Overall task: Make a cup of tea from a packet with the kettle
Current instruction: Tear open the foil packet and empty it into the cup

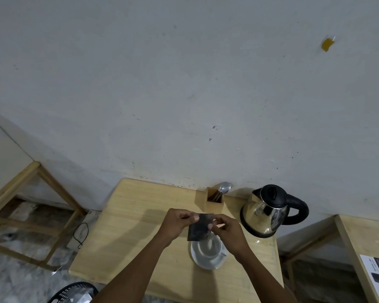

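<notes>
A dark square tea packet hangs above a white cup that stands on a white saucer. My left hand pinches the packet's upper left corner. My right hand grips its upper right edge. Both hands hover over the wooden table. A steel kettle with a black lid and handle stands on its base at the table's back right, apart from the hands.
A wooden holder with spoons and a fork stands against the wall behind the hands. Wooden frames stand to the left, another table with a printed sheet to the right. A black basket and a cable lie on the floor.
</notes>
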